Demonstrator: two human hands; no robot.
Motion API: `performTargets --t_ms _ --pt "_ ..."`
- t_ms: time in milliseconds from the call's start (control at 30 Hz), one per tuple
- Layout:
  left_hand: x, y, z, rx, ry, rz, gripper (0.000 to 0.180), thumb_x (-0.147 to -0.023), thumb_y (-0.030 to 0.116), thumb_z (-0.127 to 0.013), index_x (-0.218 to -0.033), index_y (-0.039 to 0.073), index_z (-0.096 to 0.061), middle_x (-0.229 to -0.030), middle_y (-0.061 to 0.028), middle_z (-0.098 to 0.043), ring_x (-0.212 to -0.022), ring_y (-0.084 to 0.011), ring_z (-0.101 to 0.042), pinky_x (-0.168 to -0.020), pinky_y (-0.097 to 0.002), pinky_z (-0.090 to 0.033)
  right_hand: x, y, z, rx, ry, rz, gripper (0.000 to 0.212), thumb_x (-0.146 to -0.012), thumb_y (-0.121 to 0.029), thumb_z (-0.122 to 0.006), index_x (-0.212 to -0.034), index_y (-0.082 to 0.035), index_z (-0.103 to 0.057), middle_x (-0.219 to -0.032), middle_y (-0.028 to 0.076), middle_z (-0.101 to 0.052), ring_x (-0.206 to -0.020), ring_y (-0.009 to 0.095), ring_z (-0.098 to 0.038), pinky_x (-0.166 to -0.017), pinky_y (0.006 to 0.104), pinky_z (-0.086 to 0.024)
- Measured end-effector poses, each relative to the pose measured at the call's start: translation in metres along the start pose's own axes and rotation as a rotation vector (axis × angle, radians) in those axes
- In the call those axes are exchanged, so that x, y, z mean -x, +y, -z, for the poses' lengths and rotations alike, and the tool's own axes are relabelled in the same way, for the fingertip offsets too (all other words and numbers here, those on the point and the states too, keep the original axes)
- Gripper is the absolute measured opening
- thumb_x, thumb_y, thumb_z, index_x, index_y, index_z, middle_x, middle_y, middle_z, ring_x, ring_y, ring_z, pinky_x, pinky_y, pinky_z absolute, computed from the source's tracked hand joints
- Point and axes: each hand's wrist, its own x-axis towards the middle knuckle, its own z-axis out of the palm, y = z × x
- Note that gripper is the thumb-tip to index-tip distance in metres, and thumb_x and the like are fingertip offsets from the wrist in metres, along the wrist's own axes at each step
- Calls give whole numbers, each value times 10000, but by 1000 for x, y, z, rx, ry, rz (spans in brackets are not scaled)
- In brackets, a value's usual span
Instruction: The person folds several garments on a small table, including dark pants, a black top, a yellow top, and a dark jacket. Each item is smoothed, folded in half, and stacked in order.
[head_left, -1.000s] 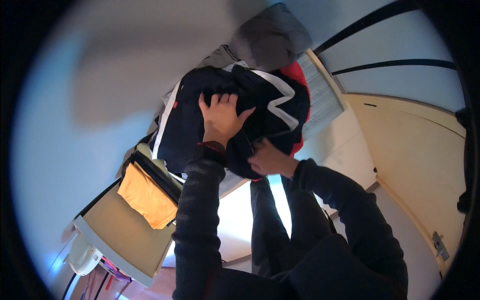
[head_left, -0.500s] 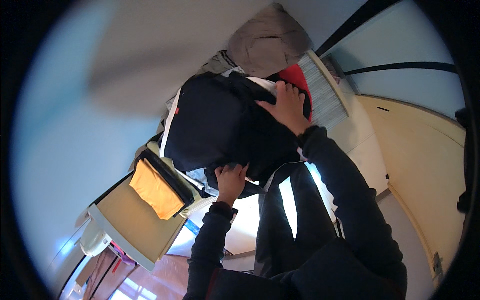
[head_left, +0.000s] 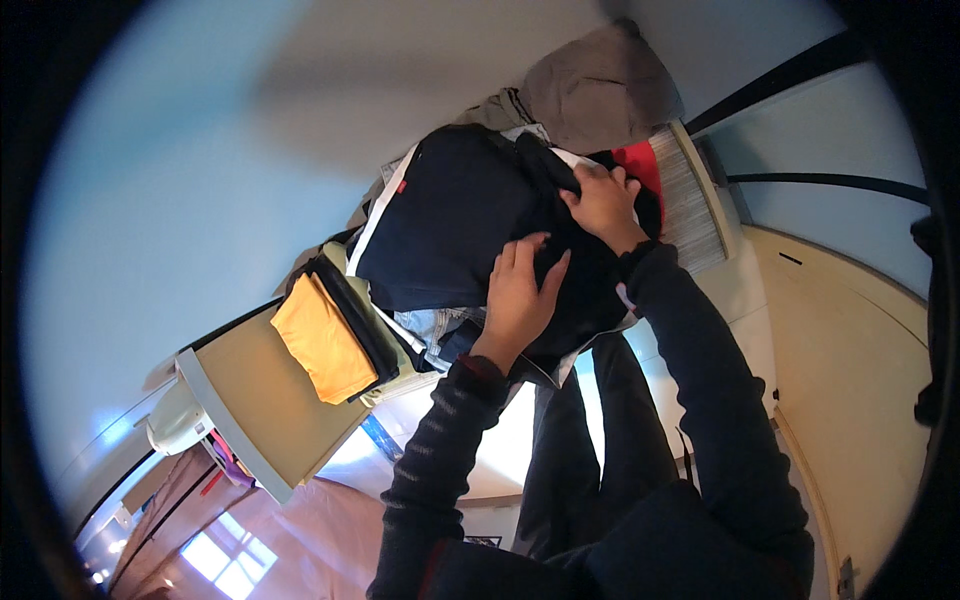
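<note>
A large black garment (head_left: pixel 450 215) lies spread over a pile of clothes, with a white strip and a small red tag along its left edge. My left hand (head_left: pixel 520 295) is over its near middle, thumb and fingers apart, holding nothing. At its far right part rests my right hand (head_left: pixel 605 205), fingers bent but spread on the cloth, next to a bunched fold. Light blue denim (head_left: pixel 435 325) shows from under the garment's near left edge. Something red (head_left: pixel 642 172) sticks out beyond the right hand. What lies deeper in the pile is hidden.
Left of the pile, a folded yellow cloth (head_left: pixel 325 345) lies on dark folded fabric, beside a beige surface with a grey edge (head_left: pixel 240 430). A brown-grey cushion-like bundle (head_left: pixel 605 90) sits at the back against the wall. Pale cabinet doors (head_left: pixel 830 330) stand on the right.
My left hand has let go of the garment's near edge and moved up and right over it, fingers spreading. My right hand stays on the far right part. The view has shifted slightly.
</note>
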Motion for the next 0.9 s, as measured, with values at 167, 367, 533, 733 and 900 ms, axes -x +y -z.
performTargets --t_ms 167,367,533,733,900 --pt "-11 3 3 424 180 198 681 -871 342 -704 -1321 -75 -410 -1250 -300 -488 -1135 -342 -549 -956 -385 -445 45 -34 11 -157 162 455 220 -773 -227 -630 -978 -160 -673 -1013 64 -608 -1039 303 -473 -816 489 -310" --pt "5 3 55 205 87 318 382 -875 304 -683 -1034 -40 -632 -832 -260 -663 -832 -407 -673 -688 -394 -517 150 -85 65 -519 30 757 239 -801 -210 -715 -964 -58 -630 -1033 112 -568 -957 295 -528 -859 455 -380" --pt "78 37 82 -3 285 112 315 -915 163 -588 -1190 10 -604 -1004 -258 -655 -871 -410 -656 -734 -438 -531 155 -100 133 -1060 -95 130 462 -877 -158 -710 -1226 13 -460 -1158 136 -552 -1053 217 -551 -884 337 -460" --pt "151 103 101 107 33 -166 544 -872 118 -607 -1338 -81 -409 -1229 -322 -539 -1127 -459 -541 -928 -460 -462 178 -150 176 -1028 -241 -43 824 -799 -462 -743 -1319 91 -424 -1209 271 -576 -1130 299 -569 -949 353 -449" --pt "214 103 190 -107 110 -537 563 -859 136 -655 -1376 24 -460 -1412 -175 -476 -1295 -352 -462 -1057 -434 -381 205 -186 242 -752 89 188 369 -896 -223 -663 -1170 15 -590 -1004 195 -670 -908 271 -660 -811 348 -499"
